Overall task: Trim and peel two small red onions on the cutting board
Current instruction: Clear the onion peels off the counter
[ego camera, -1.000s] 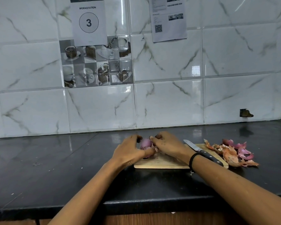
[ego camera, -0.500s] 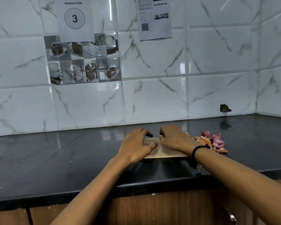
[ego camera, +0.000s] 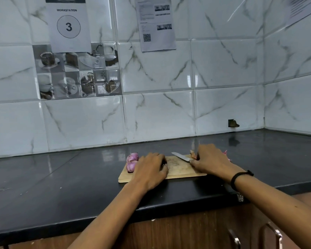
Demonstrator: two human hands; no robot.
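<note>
Two peeled purple onions (ego camera: pixel 132 161) sit touching each other on the left end of the wooden cutting board (ego camera: pixel 178 170). My left hand (ego camera: pixel 151 169) rests palm down on the board just right of them and holds nothing I can see. My right hand (ego camera: pixel 209 161) covers the handle of the knife (ego camera: pixel 180 156) at the board's right end, fingers curled over it. The blade points left and away across the board. The handle itself is hidden under the hand.
Onion skins (ego camera: pixel 193 153) lie behind and to the right of my right hand, mostly hidden by it. The board lies on a black counter (ego camera: pixel 70 177) near its front edge, with a tiled wall behind and at the far right. Cabinet handles (ego camera: pixel 272 234) show below.
My hands have parted from the onion they held together. The onions now lie at the board's left end, and my right hand has moved right onto the knife handle.
</note>
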